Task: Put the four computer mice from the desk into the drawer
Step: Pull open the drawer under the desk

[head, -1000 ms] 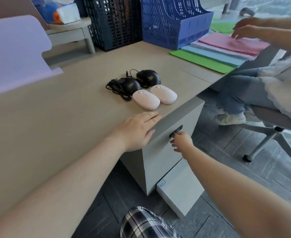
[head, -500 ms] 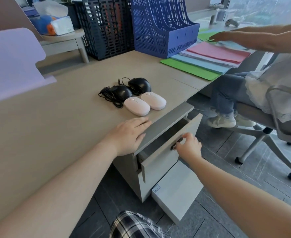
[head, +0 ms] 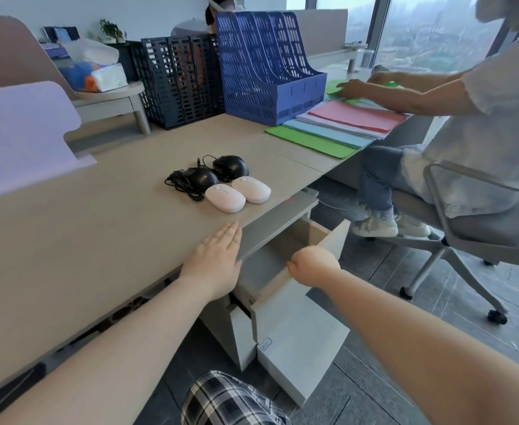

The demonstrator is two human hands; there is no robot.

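Near the desk's (head: pixel 83 228) front edge lie two white mice, one on the left (head: pixel 225 198) and one on the right (head: pixel 251 189). Just behind them sit two black corded mice, the left one (head: pixel 199 177) and the right one (head: pixel 230 166), cables bunched at their left. My left hand (head: pixel 218 262) lies flat on the desk edge, fingers together, holding nothing. My right hand (head: pixel 312 265) grips the front panel of the top drawer (head: pixel 331 240), which stands pulled out below the desk; its inside looks bare.
A blue file rack (head: pixel 267 65) and dark crates (head: pixel 181 81) stand at the back. Coloured folders (head: pixel 344 124) lie to the right, where a seated person (head: pixel 466 124) on a wheeled chair (head: pixel 466 240) handles papers. A lower drawer front (head: pixel 301 348) sticks out below.
My right hand has pulled the top drawer from shut to well open. My left hand has stayed flat on the desk edge. The mice have not moved.
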